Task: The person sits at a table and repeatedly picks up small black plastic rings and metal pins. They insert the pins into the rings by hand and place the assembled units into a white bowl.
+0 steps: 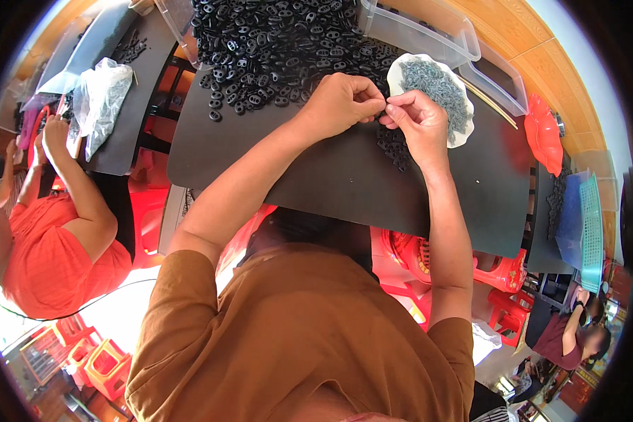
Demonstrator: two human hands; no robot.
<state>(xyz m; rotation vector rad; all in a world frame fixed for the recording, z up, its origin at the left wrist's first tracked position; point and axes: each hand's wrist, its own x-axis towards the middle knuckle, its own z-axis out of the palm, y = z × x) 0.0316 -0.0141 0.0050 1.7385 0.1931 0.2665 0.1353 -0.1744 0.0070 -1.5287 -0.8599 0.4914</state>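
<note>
My left hand (341,105) and my right hand (422,126) meet above the dark table, fingertips pinched close together. What they pinch is too small and too covered to make out; something dark shows just under the fingertips. Beyond my left hand spreads a large heap of black oval plastic pieces with holes (267,49). A smaller cluster of black pieces (394,146) lies below my fingertips, beside my right wrist. Right behind my right hand, a white wavy-rimmed plate (469,105) holds a pile of small grey-green, thin pieces (429,79).
Clear plastic bins (422,32) stand at the table's far edge, with thin sticks (492,105) nearby. A red scalloped dish (544,133) is at the right end. On the left, another person in red (70,246) sits at a table with a plastic bag (105,98). Red stools (107,369) stand around.
</note>
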